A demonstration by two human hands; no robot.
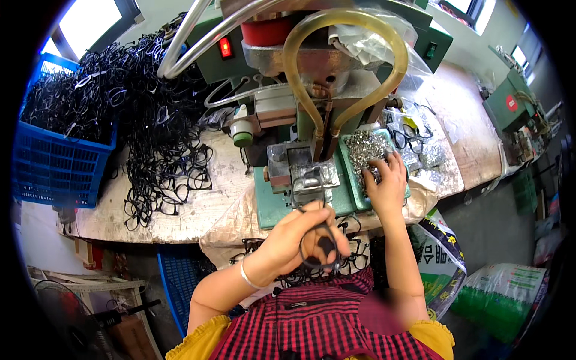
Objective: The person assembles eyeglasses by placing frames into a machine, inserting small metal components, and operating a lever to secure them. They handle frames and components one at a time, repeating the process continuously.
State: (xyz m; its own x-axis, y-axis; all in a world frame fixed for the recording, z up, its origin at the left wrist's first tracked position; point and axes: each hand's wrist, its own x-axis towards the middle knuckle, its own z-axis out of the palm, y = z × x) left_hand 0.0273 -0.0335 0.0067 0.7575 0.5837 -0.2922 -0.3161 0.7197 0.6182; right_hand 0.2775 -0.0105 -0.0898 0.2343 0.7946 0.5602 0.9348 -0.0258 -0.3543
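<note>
My left hand (309,237) is closed round a dark eyeglass frame (307,259), in front of a green bench machine (273,201). Part of the frame reaches up toward the metal fixture (309,177) under the machine's head. My right hand (387,180) reaches into a pale green tray (347,174) of small shiny metal parts (365,147). Its thumb and fingers bend down among the parts; whether a part is between the fingertips is too small to tell. A yellowish hose (294,60) loops down to the machine head above the fixture.
A tangled heap of black eyeglass frames (159,132) covers the bench at left, beside a full blue crate (60,162). Loose frames and plastic bags (423,159) lie right of the tray. More frames (357,255) lie below my hands. Another green machine (510,111) stands at far right.
</note>
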